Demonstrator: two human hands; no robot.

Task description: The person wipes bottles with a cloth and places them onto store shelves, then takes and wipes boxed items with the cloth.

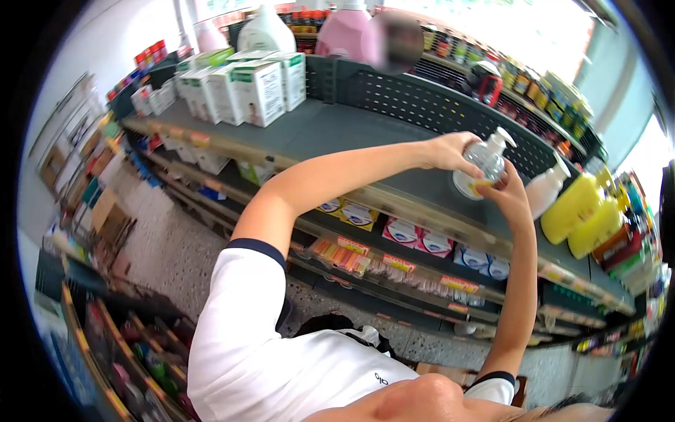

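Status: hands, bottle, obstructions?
Left hand and right hand on clear pump bottle. Shelf contact unclear. White pump bottle beside right hand; nothing visibly blocking.

A: Light?
B: Bright white opening beyond the top shelf, blown out. Clear pump bottle by the shelf catches pale highlights.
A: Shadows?
B: Soft, under the shelf. Rack well apart from it sits dim.
A: Optics?
B: Fisheye: shelf front bows, corners black. Round patch beyond it blurred out.

Shop: tiered shelves, price labels, boxed goods, yellow bottles.
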